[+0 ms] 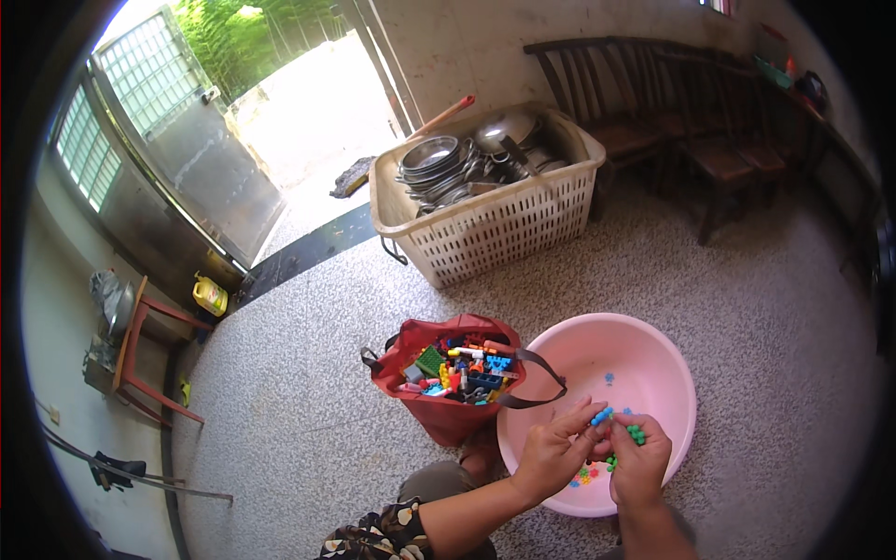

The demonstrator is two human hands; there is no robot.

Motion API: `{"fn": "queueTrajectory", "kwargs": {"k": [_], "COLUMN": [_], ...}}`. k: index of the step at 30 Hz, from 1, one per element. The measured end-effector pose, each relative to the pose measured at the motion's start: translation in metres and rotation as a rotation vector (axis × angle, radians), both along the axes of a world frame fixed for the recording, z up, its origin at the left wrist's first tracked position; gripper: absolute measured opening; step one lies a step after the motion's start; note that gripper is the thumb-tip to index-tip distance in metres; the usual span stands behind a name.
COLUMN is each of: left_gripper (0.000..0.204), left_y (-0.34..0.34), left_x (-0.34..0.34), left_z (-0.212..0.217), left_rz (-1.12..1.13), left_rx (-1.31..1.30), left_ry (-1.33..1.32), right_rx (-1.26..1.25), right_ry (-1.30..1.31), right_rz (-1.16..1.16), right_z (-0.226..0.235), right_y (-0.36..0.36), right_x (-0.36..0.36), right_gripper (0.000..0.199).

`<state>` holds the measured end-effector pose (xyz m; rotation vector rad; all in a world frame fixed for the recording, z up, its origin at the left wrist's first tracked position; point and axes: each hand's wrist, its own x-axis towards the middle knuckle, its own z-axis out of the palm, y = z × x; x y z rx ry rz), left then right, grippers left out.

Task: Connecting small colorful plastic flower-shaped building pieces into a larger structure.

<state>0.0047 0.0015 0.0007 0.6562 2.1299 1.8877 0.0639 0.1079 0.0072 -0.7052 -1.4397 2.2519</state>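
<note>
Two bare hands are at work over one pink basin [667, 373], both on its near side. The left hand [546, 457] comes up from about 7 o'clock, its forearm slanting out of one flowered sleeve [381, 537], wrist fairly straight; thumb and fingertips are nearly together, pinching one blue piece [602, 416]. The right hand [642, 462] rises almost upright from 6 o'clock, its fingers curled in and thumb pointing toward 11, closed around one knobbly green piece [637, 435]. More green shows below that thumb; whether it's gripped too I can't tell from here. The fingertips of both hands meet at the blue piece, above the basin floor.

Down in the basin I count one loose blue bit [609, 379] at 12 o'clock from the hands, and at 7 a little cluster of coloured bits [585, 476], too small to number. One red bag [448, 420] stands just beside the basin at 10 o'clock, heaped with more toy pieces [467, 369] than I can count. Farther off at 11 sits one white basket [504, 229] of pans; at 10, one yellow jug [210, 295].
</note>
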Motion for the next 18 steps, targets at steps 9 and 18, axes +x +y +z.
{"fn": "queueTrajectory", "kwargs": {"k": [9,18], "left_gripper": [0.027,0.024], "left_y": [-0.001,-0.014], "left_x": [-0.013,-0.028], "left_z": [-0.006,0.021], "left_rz": [-0.081,-0.188], "left_rx": [0.036,0.382], "left_ry": [-0.147,-0.633], "right_rx": [0.018,-0.158], "right_ry": [-0.115,-0.113], "right_rz": [0.171,0.063], "right_z": [0.013,0.014], "right_y": [0.012,0.056], "right_x": [0.006,0.009], "right_gripper": [0.011,0.017]}}
